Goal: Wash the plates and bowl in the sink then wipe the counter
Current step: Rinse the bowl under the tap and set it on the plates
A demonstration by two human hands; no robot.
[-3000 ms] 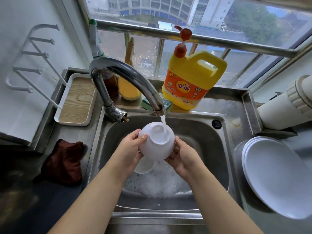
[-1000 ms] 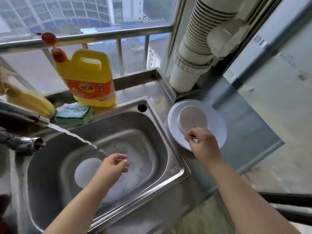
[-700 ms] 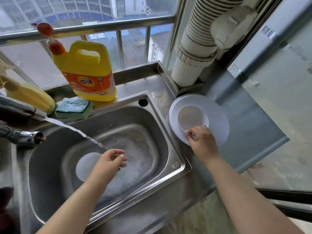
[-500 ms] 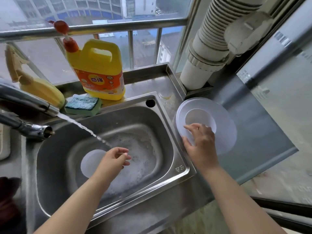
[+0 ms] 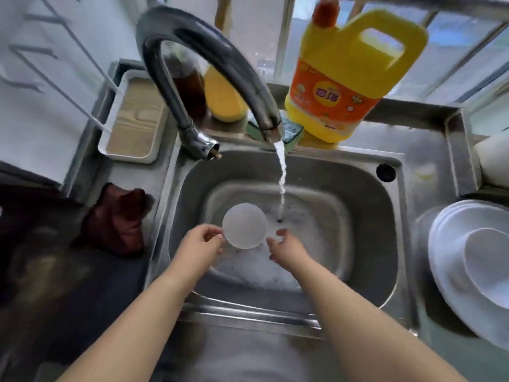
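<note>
At the left edge of the frame a dark red cloth (image 5: 117, 219) lies on the counter beside the sink (image 5: 366, 172). Left of centre, your left hand (image 5: 199, 245) pinches the rim of the small white plate (image 5: 244, 226) low in the basin. Water from the faucet (image 5: 209, 64) falls just right of that plate. Your right hand (image 5: 286, 248) hovers near it, fingers loosely spread, holding nothing. At the right edge, the white bowl (image 5: 490, 260) sits on the stacked plates (image 5: 446, 244).
</note>
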